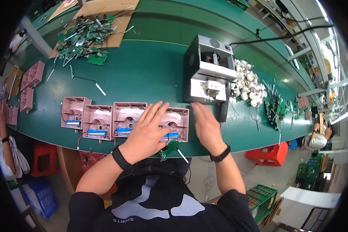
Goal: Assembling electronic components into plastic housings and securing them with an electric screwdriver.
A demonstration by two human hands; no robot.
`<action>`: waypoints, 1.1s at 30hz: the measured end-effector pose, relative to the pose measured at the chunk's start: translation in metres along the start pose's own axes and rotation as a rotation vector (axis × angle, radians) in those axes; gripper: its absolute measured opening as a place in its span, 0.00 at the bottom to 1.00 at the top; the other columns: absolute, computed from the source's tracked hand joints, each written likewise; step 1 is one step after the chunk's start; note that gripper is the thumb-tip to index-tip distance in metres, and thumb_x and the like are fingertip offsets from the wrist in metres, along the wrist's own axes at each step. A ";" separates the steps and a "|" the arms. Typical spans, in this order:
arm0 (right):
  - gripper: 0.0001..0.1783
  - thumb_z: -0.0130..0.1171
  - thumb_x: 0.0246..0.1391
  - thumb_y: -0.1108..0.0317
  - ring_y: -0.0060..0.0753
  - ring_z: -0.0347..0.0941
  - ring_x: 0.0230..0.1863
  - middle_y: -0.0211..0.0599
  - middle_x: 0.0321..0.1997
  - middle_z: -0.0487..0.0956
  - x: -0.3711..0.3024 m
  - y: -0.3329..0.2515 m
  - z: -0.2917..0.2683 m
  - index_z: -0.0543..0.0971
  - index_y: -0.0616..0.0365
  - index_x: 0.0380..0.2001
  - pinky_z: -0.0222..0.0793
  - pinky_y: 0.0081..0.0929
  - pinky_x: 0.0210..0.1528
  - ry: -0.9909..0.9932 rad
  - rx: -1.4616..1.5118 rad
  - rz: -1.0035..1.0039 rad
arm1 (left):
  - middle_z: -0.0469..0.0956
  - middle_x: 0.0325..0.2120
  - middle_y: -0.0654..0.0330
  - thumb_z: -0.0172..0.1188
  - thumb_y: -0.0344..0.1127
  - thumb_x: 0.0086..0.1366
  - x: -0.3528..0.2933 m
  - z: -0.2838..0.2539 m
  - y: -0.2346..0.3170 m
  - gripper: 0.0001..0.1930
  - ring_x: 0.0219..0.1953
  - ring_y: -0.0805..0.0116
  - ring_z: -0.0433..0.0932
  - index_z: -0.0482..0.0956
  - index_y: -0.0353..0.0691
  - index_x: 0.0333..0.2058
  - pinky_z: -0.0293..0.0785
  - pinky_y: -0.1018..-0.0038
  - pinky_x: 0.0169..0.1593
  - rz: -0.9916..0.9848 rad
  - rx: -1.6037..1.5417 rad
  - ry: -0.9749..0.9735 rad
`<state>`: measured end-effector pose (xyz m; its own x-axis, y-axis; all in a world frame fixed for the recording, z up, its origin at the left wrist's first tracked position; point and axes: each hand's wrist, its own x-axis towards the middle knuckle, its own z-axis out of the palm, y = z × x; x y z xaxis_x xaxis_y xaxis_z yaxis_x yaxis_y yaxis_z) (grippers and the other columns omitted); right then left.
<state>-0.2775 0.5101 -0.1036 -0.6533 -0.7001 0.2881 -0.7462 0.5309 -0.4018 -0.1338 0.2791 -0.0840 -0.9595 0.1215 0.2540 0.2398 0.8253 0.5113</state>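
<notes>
Several pink plastic housings stand in a row along the near edge of the green bench. My left hand [147, 133] lies over the right-hand pink housing [185, 120], fingers stretched out and nothing visible in its grasp. Part of that housing and of its blue battery [170, 136] is hidden by the hand. Just beyond the housing's right end is my right hand [207, 125], fingers straight and holding nothing; whether it touches the housing I cannot tell. A green circuit board [168, 148] with a white strip [182, 156] sits at the bench edge below my left hand.
Beyond my right hand stands a black and silver machine [210, 69]. White parts [248, 83] are heaped beside it. Circuit boards [85, 36] are piled on cardboard at the far left. More pink housings [32, 75] lie left. Other people [317, 137] work at both sides.
</notes>
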 end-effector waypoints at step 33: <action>0.14 0.67 0.61 0.77 0.27 0.81 0.28 0.38 0.32 0.84 -0.010 -0.074 -0.031 0.81 0.65 0.49 0.74 0.23 0.31 0.012 0.214 0.204 | 0.81 0.50 0.51 0.75 0.28 0.54 -0.131 -0.119 -0.035 0.21 0.54 0.47 0.80 0.83 0.38 0.49 0.76 0.58 0.57 -0.520 0.252 0.524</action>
<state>-0.2197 0.4931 -0.0496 -0.7892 -0.5832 0.1924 -0.5564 0.5465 -0.6259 0.0009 0.1682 -0.0376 -0.7295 -0.5401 0.4197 -0.3226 0.8127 0.4852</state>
